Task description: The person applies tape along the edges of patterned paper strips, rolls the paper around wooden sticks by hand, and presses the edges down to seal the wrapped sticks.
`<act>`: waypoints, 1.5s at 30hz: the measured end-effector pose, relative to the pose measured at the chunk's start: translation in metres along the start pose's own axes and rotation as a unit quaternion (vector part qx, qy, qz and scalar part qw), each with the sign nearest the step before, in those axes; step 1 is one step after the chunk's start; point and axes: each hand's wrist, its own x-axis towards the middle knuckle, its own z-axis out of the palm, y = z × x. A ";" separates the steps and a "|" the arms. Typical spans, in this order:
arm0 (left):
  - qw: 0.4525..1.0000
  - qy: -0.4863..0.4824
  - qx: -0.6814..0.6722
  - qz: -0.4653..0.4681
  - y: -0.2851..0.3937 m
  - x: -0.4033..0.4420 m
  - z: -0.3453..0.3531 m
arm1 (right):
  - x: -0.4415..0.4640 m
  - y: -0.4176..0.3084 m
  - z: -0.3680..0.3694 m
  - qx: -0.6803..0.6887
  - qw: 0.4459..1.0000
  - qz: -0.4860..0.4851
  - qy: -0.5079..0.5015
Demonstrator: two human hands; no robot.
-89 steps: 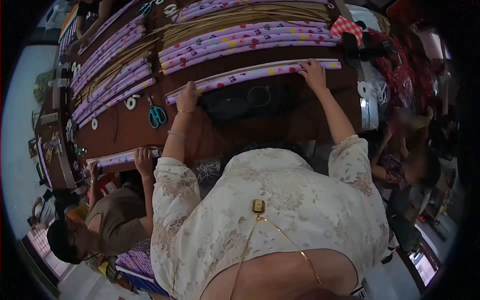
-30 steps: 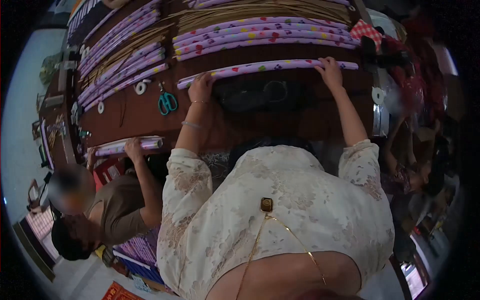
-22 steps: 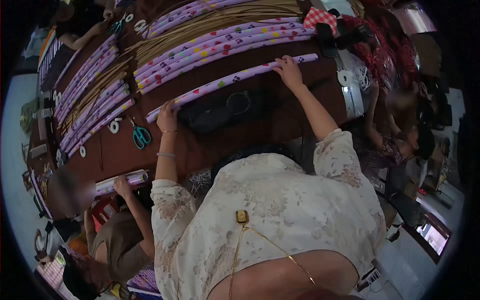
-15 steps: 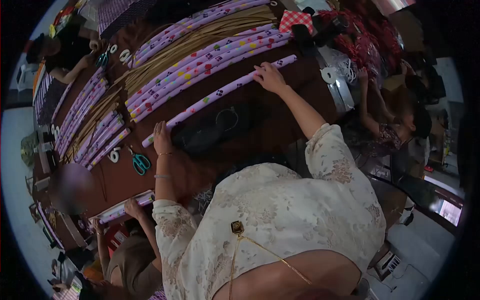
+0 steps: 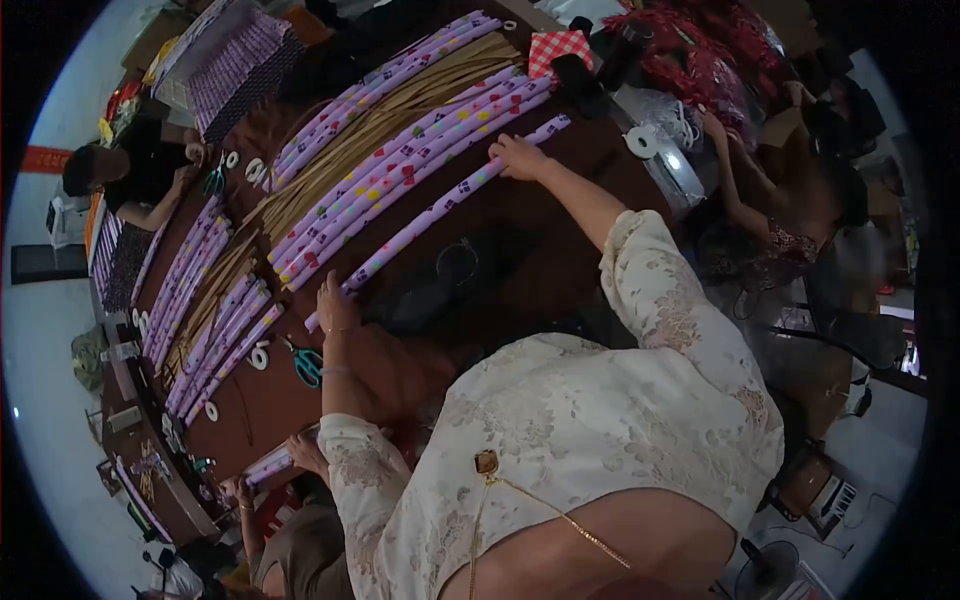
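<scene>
A long lilac paper roll (image 5: 432, 212) with a printed pattern lies diagonally in front of me, apart from the row of similar rolls. Near its far right end, my right hand (image 5: 518, 158) is closed over it with curled fingers. At the lower left end my left hand (image 5: 333, 302) grips the roll, its fingers pointing away from me; the thumb side is partly hidden. Beneath the roll, a dark sheet-like item (image 5: 425, 290) with a thin ring-shaped outline lies on the brown table (image 5: 270, 395). Teal-handled scissors (image 5: 305, 362) rest left of my left hand.
Several finished-looking rolls (image 5: 400, 165) and brown strips (image 5: 400, 95) lie beyond; more rolls (image 5: 190, 285) are at left. White tape rings (image 5: 259, 355) are nearby. A red checked box (image 5: 558, 52) stands at the back. Co-workers' hands (image 5: 308, 455) work at lower left; others sit left and right.
The whole view has shifted, with the table's left side now lower. My right hand's fingers look more curled on the roll. Both hands stay on it, near its ends.
</scene>
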 end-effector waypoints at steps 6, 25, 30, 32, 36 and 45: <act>0.993 -0.091 0.030 0.071 -0.010 -0.015 -0.006 | -0.017 0.011 -0.008 -0.034 0.992 -0.082 -0.092; 0.987 0.027 -0.152 -0.046 -0.041 0.017 0.025 | 0.005 -0.122 0.047 -0.005 0.984 -0.178 0.029; 0.989 0.016 -0.142 -0.033 -0.037 0.014 0.015 | 0.008 -0.132 0.049 -0.032 0.979 -0.200 -0.007; 0.988 0.018 -0.147 -0.038 -0.033 0.011 0.010 | -0.006 -0.116 0.036 -0.093 0.975 -0.199 0.039; 0.986 0.011 -0.153 -0.060 -0.039 0.008 0.012 | -0.030 -0.053 0.017 -0.121 0.984 -0.112 0.070; 0.991 0.023 -0.118 -0.051 -0.053 0.007 0.025 | -0.056 0.091 -0.034 -0.370 0.909 0.181 0.060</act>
